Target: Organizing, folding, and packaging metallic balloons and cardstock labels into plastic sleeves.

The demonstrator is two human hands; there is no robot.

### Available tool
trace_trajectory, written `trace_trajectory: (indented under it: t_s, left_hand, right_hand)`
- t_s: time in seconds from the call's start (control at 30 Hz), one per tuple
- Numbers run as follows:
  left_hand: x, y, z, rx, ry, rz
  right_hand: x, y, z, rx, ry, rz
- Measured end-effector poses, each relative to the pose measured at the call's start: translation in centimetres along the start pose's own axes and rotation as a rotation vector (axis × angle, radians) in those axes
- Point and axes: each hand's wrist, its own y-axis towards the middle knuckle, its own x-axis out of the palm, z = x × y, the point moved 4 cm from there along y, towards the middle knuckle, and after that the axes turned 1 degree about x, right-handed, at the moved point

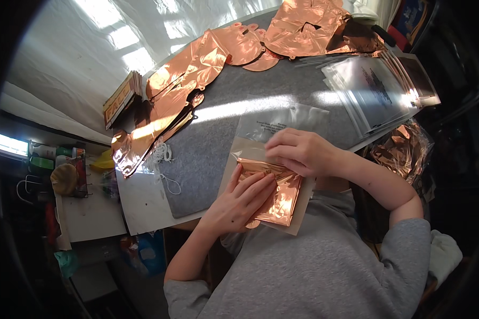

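A folded packet of shiny copper-coloured foil (pixel 282 199) lies over a beige card (pixel 298 220) near the table's front edge, close to my body. My left hand (pixel 245 196) rests on the foil with its fingers stretched out flat. Beyond the packet spreads a clear plastic bag (pixel 308 118) with small dark print. My right hand (pixel 303 151) has its fingers curled together at the upper edge of the foil, where the bag meets it. Its fingertips are partly hidden, but they appear to pinch the bag.
Flat copper foil balloons (pixel 191 64) line the table's far and left edges. A stack of clear printed bags (pixel 367 90) lies at right. White string (pixel 162 154) sits on the left, near a cardboard box (pixel 123 101). Crumpled copper foil (pixel 402 149) in clear plastic is beside my right arm.
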Motion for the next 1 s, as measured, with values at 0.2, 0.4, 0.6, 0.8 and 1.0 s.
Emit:
trace_trajectory:
  t_s: [0.2, 0.4, 0.6, 0.8, 1.0]
  left_hand:
    - [0.1, 0.2, -0.3, -0.013, -0.02, 0.008]
    - [-0.1, 1.3, -0.7, -0.013, 0.145, 0.049]
    - [-0.6, -0.9, 0.9, 0.156, 0.188, 0.369]
    - [-0.6, -2.0, 2.2, 0.198, 0.322, 0.376]
    - [-0.4, -2.0, 1.8, 0.145, 0.277, 0.405]
  right_hand:
    - [2.2, -0.2, 1.1, 0.008, -0.262, -0.265]
    - [2.3, -0.1, 0.0, 0.058, -0.213, -0.309]
    - [2.3, -0.6, 0.5, 0.095, -0.271, -0.281]
    - [2.2, -0.6, 0.3, 0.071, -0.294, -0.273]
    - [1.1, 0.2, 1.5, 0.05, -0.308, -0.368]
